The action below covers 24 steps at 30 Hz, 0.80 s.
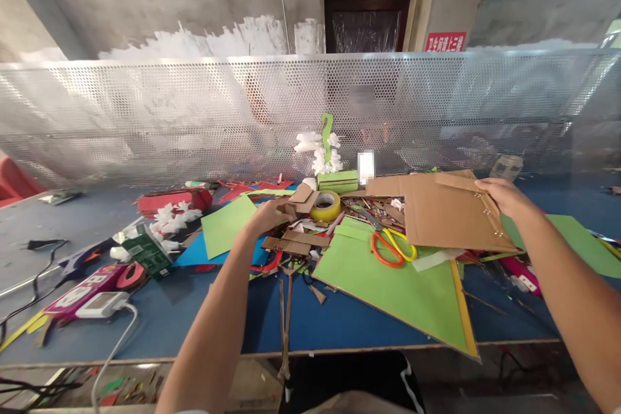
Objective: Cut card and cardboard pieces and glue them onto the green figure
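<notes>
My right hand is closed on the right edge of a large brown cardboard sheet, which slants over the scraps. My left hand reaches to the middle of the pile, its fingers closed at a small cardboard piece; the fingertips are partly hidden. Just right of that piece lies a roll of yellow tape. Scissors with orange and yellow handles rest on a green-covered board between my arms. Cut cardboard strips lie below my left hand.
Behind the pile stands a green figure with white tufts on a green base. A perforated metal screen closes off the table's back. To the left are a glue gun, a purple power strip and a dark green box.
</notes>
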Tool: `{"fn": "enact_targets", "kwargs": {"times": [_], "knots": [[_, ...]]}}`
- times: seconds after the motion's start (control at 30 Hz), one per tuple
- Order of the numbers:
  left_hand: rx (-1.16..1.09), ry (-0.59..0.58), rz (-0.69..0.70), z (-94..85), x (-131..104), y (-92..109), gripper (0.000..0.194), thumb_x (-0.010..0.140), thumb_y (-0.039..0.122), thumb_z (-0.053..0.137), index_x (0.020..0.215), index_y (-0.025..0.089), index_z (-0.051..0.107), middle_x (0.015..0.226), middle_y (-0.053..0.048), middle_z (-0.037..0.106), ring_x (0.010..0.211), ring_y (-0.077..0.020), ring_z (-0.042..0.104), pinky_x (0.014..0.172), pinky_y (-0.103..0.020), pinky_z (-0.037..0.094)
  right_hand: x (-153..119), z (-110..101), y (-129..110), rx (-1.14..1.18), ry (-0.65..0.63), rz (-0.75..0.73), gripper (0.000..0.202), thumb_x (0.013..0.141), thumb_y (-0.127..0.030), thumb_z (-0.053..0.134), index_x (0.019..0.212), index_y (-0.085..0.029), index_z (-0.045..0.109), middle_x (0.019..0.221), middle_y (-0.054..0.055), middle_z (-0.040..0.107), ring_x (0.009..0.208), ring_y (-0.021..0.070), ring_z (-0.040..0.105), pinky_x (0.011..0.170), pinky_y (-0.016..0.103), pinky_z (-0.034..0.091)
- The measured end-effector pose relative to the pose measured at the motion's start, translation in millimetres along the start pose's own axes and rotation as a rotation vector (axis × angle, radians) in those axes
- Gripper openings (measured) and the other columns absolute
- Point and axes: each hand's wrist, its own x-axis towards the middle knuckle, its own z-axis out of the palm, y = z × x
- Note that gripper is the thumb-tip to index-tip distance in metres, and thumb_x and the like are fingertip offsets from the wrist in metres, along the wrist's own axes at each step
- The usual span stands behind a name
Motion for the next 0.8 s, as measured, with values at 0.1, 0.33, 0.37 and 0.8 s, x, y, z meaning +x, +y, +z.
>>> {"fn": "enact_targets", "kwargs": {"times": [0.1, 0.33, 0.37, 0.8], "knots": [[0.017, 0.117, -0.009, 1.7, 4, -5, 0.039, 0.066, 0.046, 0.079, 0.099, 0.025, 0.081, 0.108, -0.008, 0.081, 0.102, -0.0322, 0.074, 0.089, -0.038, 0.057, 7, -1, -12, -0.056, 0.045, -0.031, 0.029, 0.086, -0.008, 0.068, 0.061, -0.021, 0.062, 0.072, 0.015, 0.07, 0.064, 0.019, 0.06, 0.071, 0.041, 0.043], [-0.074, 0.246, -0.035, 3.4, 10, -4, 0.035, 0.067, 0.046, 0.078, 0.092, 0.022, 0.08, 0.101, -0.01, 0.082, 0.093, -0.0321, 0.074, 0.09, -0.043, 0.056, -22, 59, -42, -0.087, -0.205, -0.252, 0.009, 0.084, -0.023, 0.076, 0.09, -0.015, 0.076, 0.088, 0.012, 0.076, 0.075, 0.0191, 0.063, 0.077, 0.035, 0.046], [-0.11, 0.267, -0.014, 2.7, 9, -1, 0.034, 0.069, 0.046, 0.077, 0.092, 0.021, 0.08, 0.101, -0.01, 0.082, 0.094, -0.0315, 0.073, 0.09, -0.042, 0.056, -33, 75, -46, -0.087, -0.334, -0.273, 0.013, 0.081, -0.026, 0.079, 0.091, -0.017, 0.077, 0.088, 0.01, 0.077, 0.074, 0.0191, 0.064, 0.076, 0.034, 0.048], [-0.449, 0.044, 0.321, 17.8, -1, 47, 0.039, 0.069, 0.055, 0.088, 0.075, 0.02, 0.074, 0.092, -0.013, 0.081, 0.102, -0.0313, 0.075, 0.098, -0.046, 0.057, -141, 195, -99, 0.249, -0.841, -0.752, 0.07, 0.086, -0.046, 0.079, 0.151, -0.034, 0.055, 0.154, 0.009, 0.055, 0.147, 0.0339, 0.046, 0.117, 0.055, 0.045]]}}
